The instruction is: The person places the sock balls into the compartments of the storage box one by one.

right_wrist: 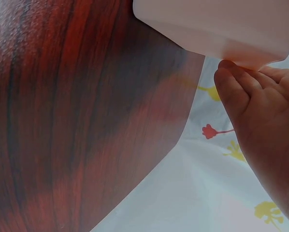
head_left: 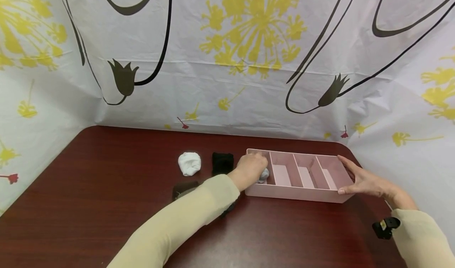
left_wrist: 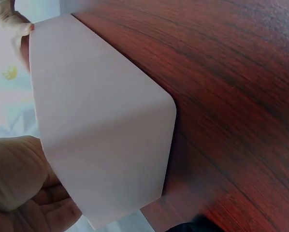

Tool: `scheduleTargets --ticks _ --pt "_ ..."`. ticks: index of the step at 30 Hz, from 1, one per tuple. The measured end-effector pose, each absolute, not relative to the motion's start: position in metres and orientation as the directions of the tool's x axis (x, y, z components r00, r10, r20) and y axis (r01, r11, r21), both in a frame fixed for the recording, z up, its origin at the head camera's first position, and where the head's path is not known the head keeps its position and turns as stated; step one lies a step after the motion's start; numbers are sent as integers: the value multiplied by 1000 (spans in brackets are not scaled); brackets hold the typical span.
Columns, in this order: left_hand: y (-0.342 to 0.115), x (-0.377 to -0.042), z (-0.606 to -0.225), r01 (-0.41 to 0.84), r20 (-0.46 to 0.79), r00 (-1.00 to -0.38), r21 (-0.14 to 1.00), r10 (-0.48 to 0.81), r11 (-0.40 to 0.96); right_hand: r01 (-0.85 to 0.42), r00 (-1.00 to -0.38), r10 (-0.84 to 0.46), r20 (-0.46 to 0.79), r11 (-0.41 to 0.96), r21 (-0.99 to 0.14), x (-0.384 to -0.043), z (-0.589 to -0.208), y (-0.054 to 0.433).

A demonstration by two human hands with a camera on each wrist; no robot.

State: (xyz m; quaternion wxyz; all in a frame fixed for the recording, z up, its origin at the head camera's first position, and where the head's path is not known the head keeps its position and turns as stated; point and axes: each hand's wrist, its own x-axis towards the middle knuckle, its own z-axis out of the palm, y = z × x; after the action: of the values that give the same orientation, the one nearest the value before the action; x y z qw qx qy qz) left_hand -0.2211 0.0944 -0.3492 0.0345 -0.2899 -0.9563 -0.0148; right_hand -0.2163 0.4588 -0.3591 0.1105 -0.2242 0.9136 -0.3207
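Observation:
A pink divided box point(head_left: 300, 193) stands on the table, its compartments in a row. My left hand point(head_left: 249, 170) reaches into the leftmost compartment, fingers bent down around a grey rolled sock point(head_left: 264, 176). Part of this sock is hidden under the hand. At the other end, my right hand point(head_left: 367, 184) grips the box, thumb on the front side and fingers at the back corner. In the left wrist view the left hand point(left_wrist: 23, 186) hangs over the box rim, its fingertips hidden. The right wrist view has the right hand point(right_wrist: 260, 104) against the box wall.
Left of the box lie a white rolled sock point(head_left: 189, 163), a black one point(head_left: 222, 163) and a dark brown one point(head_left: 184, 189). Another dark bundle point(head_left: 228, 208) is mostly covered by the left sleeve. A flower-patterned sheet point(head_left: 199, 94) hangs behind the table point(head_left: 106, 173).

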Motion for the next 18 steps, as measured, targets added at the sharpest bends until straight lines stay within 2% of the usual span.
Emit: scheduleTargets --ticks 7,18 --pt "97 -219 -349 542 56 -838 -29 542 840 -330 -876 -477 -73 702 -631 -217 -357 458" --pt "95 -216 -346 551 36 -834 -4 550 835 -324 -881 -465 -82 721 -612 -213 -357 458"
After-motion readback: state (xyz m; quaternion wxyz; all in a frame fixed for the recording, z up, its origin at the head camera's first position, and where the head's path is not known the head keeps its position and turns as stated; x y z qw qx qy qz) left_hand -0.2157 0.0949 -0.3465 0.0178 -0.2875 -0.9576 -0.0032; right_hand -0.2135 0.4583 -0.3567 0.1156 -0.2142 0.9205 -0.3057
